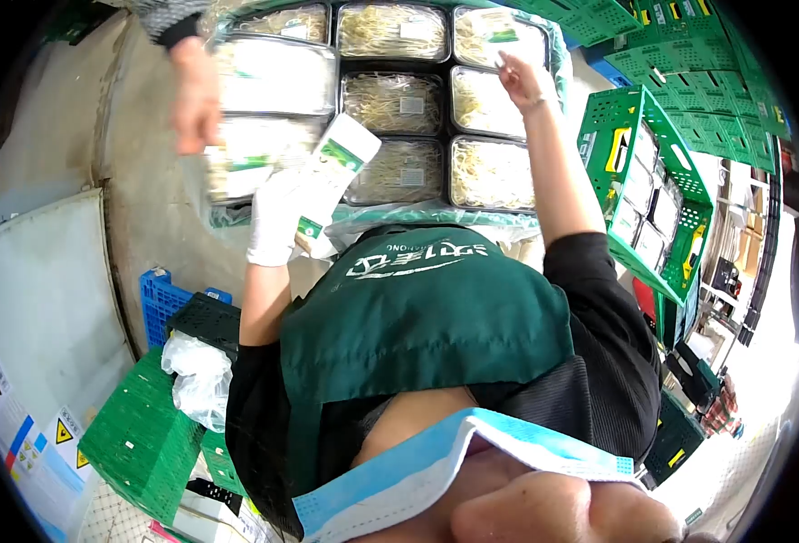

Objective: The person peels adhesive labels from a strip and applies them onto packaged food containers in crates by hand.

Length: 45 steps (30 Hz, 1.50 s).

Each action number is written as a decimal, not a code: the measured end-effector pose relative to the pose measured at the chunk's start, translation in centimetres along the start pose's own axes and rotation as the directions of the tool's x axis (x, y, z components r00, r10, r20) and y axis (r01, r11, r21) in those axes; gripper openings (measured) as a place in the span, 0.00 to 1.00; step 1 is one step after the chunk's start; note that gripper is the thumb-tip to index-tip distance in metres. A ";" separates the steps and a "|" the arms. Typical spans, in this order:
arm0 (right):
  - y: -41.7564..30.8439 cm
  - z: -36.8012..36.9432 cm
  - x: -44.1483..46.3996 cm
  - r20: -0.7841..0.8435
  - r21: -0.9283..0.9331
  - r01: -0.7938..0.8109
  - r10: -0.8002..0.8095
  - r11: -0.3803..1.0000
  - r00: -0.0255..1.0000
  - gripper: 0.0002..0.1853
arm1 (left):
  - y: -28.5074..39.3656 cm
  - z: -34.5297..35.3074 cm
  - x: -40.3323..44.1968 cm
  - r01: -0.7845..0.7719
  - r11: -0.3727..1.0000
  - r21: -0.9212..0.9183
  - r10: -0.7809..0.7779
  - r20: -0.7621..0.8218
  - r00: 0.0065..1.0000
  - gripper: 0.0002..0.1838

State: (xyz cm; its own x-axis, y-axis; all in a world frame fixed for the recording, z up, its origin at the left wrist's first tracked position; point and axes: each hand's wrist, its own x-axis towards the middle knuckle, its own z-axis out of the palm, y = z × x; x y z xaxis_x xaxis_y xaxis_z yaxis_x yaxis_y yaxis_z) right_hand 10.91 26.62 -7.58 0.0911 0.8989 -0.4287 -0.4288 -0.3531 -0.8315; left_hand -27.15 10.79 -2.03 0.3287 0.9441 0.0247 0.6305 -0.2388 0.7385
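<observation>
My left hand (275, 217), in a white glove, is closed around white-and-green label sheets (341, 154) near the front left of the crate. My bare right hand (524, 80) reaches over the crate's right side, its fingers pinching the edge of a white-and-green label (501, 34) on the far right tray. Clear-lidded trays of bean sprouts (392, 102) fill the green crate lined with plastic film (418, 215). At the left, the trays (277, 77) look washed out by glare and the nearest one is blurred.
Another person's hand (196, 104) hangs blurred at the crate's left edge. A tilted green crate (615, 113) with packed trays stands at the right, with stacked green crates (689, 81) behind. At lower left are a green crate (137, 430), a plastic bag (199, 380) and a blue crate (160, 303).
</observation>
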 end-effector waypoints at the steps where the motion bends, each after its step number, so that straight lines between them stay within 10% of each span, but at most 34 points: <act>1: 2.0 -1.2 3.3 0.017 0.207 0.027 -0.031 0.978 0.999 0.07 | 0.1 0.4 -0.2 0.041 0.996 -0.076 -0.044 -0.033 0.998 0.07; 3: 4.8 -1.8 7.7 -0.097 0.377 0.092 -0.060 0.922 0.993 0.11 | 2.7 1.0 -0.1 0.330 0.518 -0.789 -0.512 0.023 0.858 0.05; 5: 4.5 1.4 6.8 -0.398 0.195 0.091 -0.006 0.977 0.917 0.14 | 2.1 2.0 -0.8 0.335 0.571 -0.750 -0.488 0.018 0.872 0.04; 8: 3.8 0.9 7.4 -0.440 0.074 -0.141 0.160 0.987 0.884 0.15 | 0.3 2.9 -2.2 0.323 0.762 -0.561 -0.357 0.053 0.933 0.04; 9: 2.2 0.4 6.0 -0.319 -0.424 -0.218 0.080 0.879 0.944 0.20 | 0.5 3.3 -2.5 0.335 0.709 -0.621 -0.375 0.071 0.924 0.05; 10: 1.7 -2.4 9.0 -0.257 -0.873 -0.283 0.117 0.397 0.959 0.21 | 0.8 3.6 -2.6 0.342 0.651 -0.678 -0.389 0.089 0.917 0.06; 12: -3.2 1.6 1.7 -0.160 -0.983 -0.169 0.131 0.067 0.978 0.20 | 2.3 3.8 -2.4 0.333 0.635 -0.697 -0.401 0.072 0.913 0.07; 13: -2.6 2.3 -0.6 -0.160 -0.983 -0.170 0.129 0.064 0.979 0.20 | 3.3 3.9 -2.1 0.320 0.617 -0.719 -0.415 0.047 0.908 0.08; 16: -1.2 6.3 -10.3 0.486 -0.700 0.202 0.250 0.685 0.837 0.22 | 5.7 5.6 -1.0 0.253 0.504 -0.826 -0.451 -0.002 0.893 0.11; 18: 0.0 8.0 -16.1 0.757 -0.602 0.675 0.037 0.428 0.652 0.18 | 5.6 5.1 -0.9 0.277 0.542 -0.794 -0.397 0.049 0.917 0.12; 21: 0.5 8.6 -19.4 0.763 -0.640 0.757 -0.009 0.131 0.646 0.17 | 8.1 2.3 0.1 0.528 0.740 -0.417 -0.333 0.455 0.826 0.11; 24: 1.3 8.4 -21.5 0.669 -0.723 0.655 -0.015 0.218 0.743 0.13 | 9.1 5.2 -0.2 0.221 0.711 -0.667 -0.166 0.146 0.975 0.08; 25: 1.1 8.4 -22.0 0.652 -0.753 0.643 0.025 0.142 0.758 0.11 | 9.2 5.5 0.3 -0.031 0.975 -0.221 0.041 0.039 0.998 0.09; 28: 0.2 8.0 -22.4 0.631 -0.773 0.616 0.084 0.153 0.771 0.09 | 10.6 5.1 0.3 0.153 0.987 0.040 -0.157 0.364 0.918 0.10; 29: -0.3 7.7 -22.3 0.622 -0.782 0.610 0.116 0.124 0.774 0.07 | 8.9 5.1 -0.6 -0.178 0.984 -0.027 0.177 0.312 0.934 0.09; 31: -0.7 6.1 -19.1 0.252 -0.947 0.265 0.090 -0.182 0.963 0.07 | 6.3 4.6 -1.3 -0.299 0.954 0.036 0.285 0.217 0.934 0.09; 32: 0.5 2.1 -15.9 0.286 -0.958 0.286 -0.167 -0.026 0.943 0.07 | 5.2 4.1 -1.7 -0.402 0.908 0.115 0.389 0.119 0.913 0.08; 33: 0.2 -0.7 -13.3 0.199 -0.930 0.246 -0.189 0.274 0.962 0.11 | 3.5 3.6 -2.4 -0.401 0.909 0.116 0.390 0.109 0.914 0.08; 34: 0.9 -3.1 -10.5 -0.019 -0.504 -0.020 0.012 0.863 1.000 0.06 | 1.6 3.2 -3.2 -0.137 0.988 -0.065 0.141 0.060 0.988 0.08; 35: 1.4 -3.2 -9.1 -0.090 0.006 -0.126 0.126 0.992 0.988 0.06 | 0.6 3.0 -3.9 0.137 0.958 -0.251 -0.125 0.067 0.990 0.08; 39: 5.6 -2.0 -4.1 -0.421 0.076 -0.077 0.102 0.994 0.901 0.06 | 1.6 3.0 -5.4 0.346 0.649 -0.678 -0.385 0.100 0.918 0.09; 42: 4.9 -1.2 -4.7 -0.471 -0.214 -0.322 0.192 0.922 0.861 0.08 | 2.6 2.7 -6.5 0.418 0.655 -0.630 -0.430 0.144 0.891 0.09; 45: 3.9 -4.9 -5.5 -0.379 -0.784 -0.440 0.224 0.438 0.898 0.21 | 2.0 2.9 -6.9 0.368 0.657 -0.658 -0.395 0.116 0.911 0.10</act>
State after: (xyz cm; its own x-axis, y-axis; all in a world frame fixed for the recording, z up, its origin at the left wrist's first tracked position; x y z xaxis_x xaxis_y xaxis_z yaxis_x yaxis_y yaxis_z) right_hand 13.13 19.00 -10.19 0.3260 0.6296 -0.7052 0.4770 -0.7536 -0.4522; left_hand -26.10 3.10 -2.71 0.1319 0.9286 -0.3470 0.0729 0.3400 0.9376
